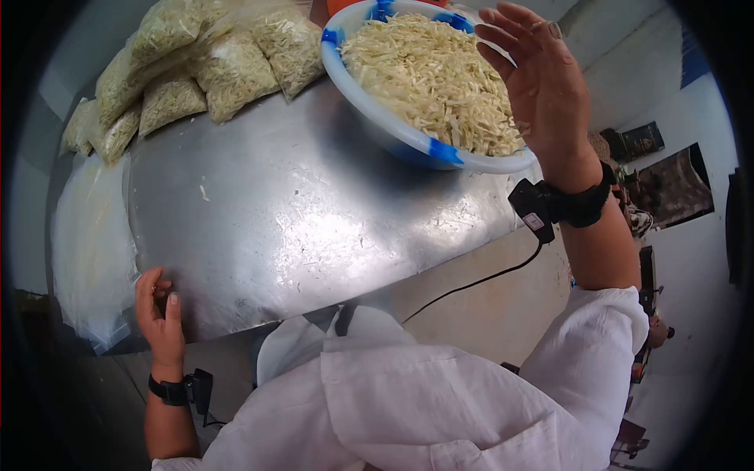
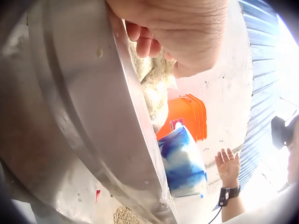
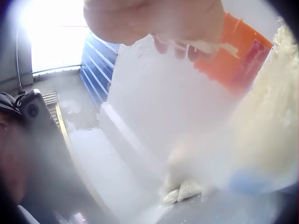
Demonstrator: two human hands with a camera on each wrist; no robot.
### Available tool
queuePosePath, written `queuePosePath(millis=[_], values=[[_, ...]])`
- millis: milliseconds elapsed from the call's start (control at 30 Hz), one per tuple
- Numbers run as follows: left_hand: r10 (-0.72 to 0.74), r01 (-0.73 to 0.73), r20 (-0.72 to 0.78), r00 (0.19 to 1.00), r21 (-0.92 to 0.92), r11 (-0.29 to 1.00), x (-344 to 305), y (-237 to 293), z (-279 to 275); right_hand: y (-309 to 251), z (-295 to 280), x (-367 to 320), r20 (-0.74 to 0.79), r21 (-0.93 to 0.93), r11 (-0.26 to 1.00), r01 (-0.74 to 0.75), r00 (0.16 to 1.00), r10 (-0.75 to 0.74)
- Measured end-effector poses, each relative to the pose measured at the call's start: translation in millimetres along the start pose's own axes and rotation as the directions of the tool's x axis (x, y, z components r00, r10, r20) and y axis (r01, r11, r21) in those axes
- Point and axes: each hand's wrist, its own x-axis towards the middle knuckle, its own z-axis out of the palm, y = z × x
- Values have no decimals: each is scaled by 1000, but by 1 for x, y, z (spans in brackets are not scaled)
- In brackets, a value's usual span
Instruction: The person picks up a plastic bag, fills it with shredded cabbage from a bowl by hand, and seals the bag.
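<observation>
A blue and white basin (image 1: 440, 149) heaped with pale shredded pieces (image 1: 428, 78) stands at the table's far right. Over its right rim the right hand (image 1: 550, 94) is raised, fingers loosely spread, holding nothing; in the right wrist view, pale shreds (image 3: 205, 45) cling to that hand (image 3: 159, 21). By the table's near left edge, the left hand (image 1: 162, 322) has relaxed, slightly bent fingers and grips nothing. Beside it lies a stack of clear plastic bags (image 1: 94, 243). Whether the fingers touch the stack, I cannot tell.
Several filled clear bags (image 1: 228, 71) are piled at the back left of the metal table (image 1: 314, 228). An orange container (image 2: 187, 116) stands behind the basin. A black cable (image 1: 487, 279) hangs from the right wrist past the table's near edge. Small scraps dot the tabletop.
</observation>
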Motion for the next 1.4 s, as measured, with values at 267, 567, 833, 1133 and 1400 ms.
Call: queuePosePath(millis=[267, 567, 833, 1133, 1400], values=[[133, -107, 3, 991, -576, 810, -6, 49, 38, 4, 132, -68, 26, 329, 921, 209, 973, -230], [67, 315, 337, 939, -922, 225, -24, 146, 93, 33, 201, -111, 58, 360, 884, 298, 939, -340], [-81, 310, 301, 950, -893, 326, -52, 148, 90, 33, 208, -143, -15, 444, 848, 290, 948, -317], [-45, 156, 177, 983, -691, 706, -71, 138, 79, 37, 214, -172, 89, 302, 895, 327, 925, -368], [-142, 354, 325, 935, -842, 407, -78, 128, 78, 34, 218, -185, 57, 543, 825, 154, 974, -219]])
